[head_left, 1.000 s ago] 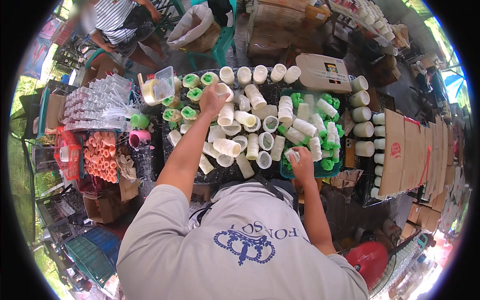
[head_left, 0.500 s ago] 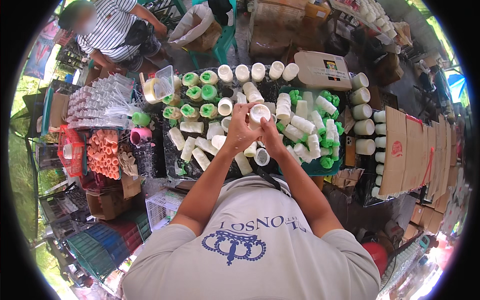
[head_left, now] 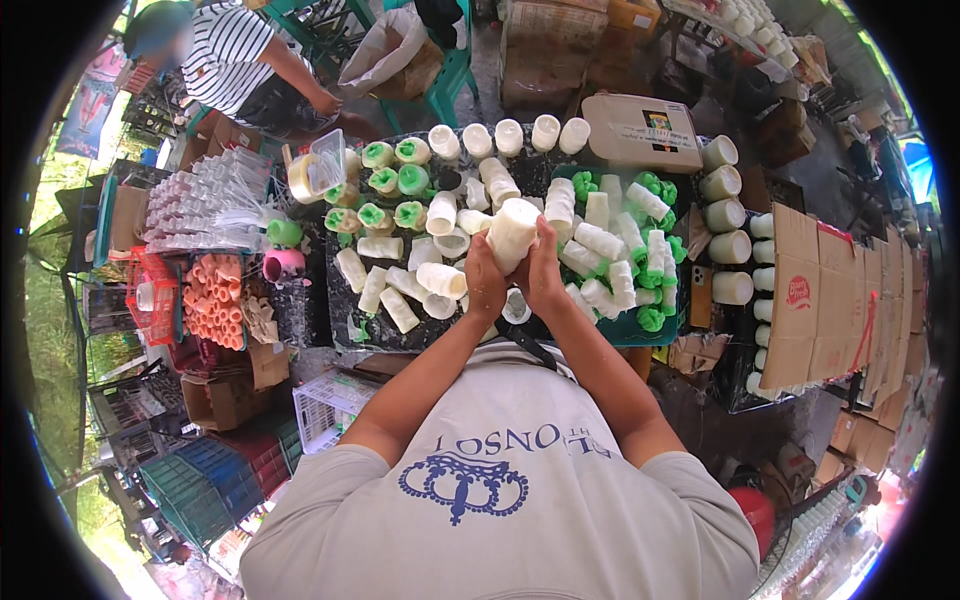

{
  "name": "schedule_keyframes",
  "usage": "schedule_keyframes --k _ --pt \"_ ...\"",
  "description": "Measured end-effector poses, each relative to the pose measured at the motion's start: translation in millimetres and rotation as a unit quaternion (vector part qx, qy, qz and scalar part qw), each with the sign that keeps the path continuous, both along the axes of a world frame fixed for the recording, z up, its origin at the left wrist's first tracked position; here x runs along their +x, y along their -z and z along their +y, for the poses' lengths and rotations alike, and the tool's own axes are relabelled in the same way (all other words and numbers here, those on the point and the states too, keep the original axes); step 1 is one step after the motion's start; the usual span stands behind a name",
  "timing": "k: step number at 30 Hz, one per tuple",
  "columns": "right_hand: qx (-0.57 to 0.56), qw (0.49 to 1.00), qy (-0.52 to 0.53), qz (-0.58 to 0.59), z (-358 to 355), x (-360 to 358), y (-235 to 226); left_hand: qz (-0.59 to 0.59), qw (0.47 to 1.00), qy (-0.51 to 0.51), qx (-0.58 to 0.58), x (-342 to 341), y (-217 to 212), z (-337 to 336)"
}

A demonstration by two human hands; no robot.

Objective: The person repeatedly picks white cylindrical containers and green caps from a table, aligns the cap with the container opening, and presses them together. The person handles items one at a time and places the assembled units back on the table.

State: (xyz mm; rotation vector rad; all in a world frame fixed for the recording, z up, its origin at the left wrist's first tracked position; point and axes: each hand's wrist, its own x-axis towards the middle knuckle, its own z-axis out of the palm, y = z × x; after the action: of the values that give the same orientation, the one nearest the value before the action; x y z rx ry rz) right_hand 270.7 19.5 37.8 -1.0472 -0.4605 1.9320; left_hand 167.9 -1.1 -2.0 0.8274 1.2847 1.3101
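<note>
1. Head view, looking straight down: both hands are now up together over the middle of the black tray (head_left: 345,330), where a second ago they were spread wide, the left reaching far out to the back rows and the right down at the near edge by the green-capped pieces.
2. Half a second ago they had just met around a white piece; now that stack sits a little higher between them.
3. Left hand (head_left: 484,282) is curled closed around the lower left side of the white cup stack (head_left: 512,232), fingers wrapped on it.
4. Right hand (head_left: 545,272) is closed on the stack's right side, thumb lying up along it, so the two hands press it from both sides.
5. That white cup stack is a short cylinder; its long axis runs up and slightly rightward in the picture, away from the person's chest, with the rounded far end pointing toward the back of the tray.
6. It hangs above the loose white cups (head_left: 440,280) lying on their sides on the tray, clear of them as far as I can tell.
7. Green-capped cups (head_left: 385,183) stand at the tray's back left; more green-topped ones (head_left: 652,270) lie jumbled in the teal bin to the right.
8. Orange tubes (head_left: 212,300) sit packed in the red basket off to the left.
9. Another person in a striped shirt (head_left: 235,55) bends over at the far left corner, well apart from the hands.
</note>
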Motion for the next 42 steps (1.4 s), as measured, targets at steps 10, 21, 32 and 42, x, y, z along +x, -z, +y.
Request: schedule_keyframes --k 10,21,32,42 --pt "-0.013 0.995 -0.065 -0.069 -14 43 12 -0.055 0.996 -0.017 -0.064 26 29 -2" --pt "-0.053 0.985 -0.068 -0.147 -38 130 10 -0.251 0.929 0.124 -0.244 95 60 -7" --pt "0.031 0.93 -0.069 -0.36 -65 132 17 -0.164 0.894 0.312 -0.276 82 6 -11" --pt "0.145 0.946 0.0 -0.288 -52 68 59 -0.208 0.951 0.138 -0.182 49 23 -20"
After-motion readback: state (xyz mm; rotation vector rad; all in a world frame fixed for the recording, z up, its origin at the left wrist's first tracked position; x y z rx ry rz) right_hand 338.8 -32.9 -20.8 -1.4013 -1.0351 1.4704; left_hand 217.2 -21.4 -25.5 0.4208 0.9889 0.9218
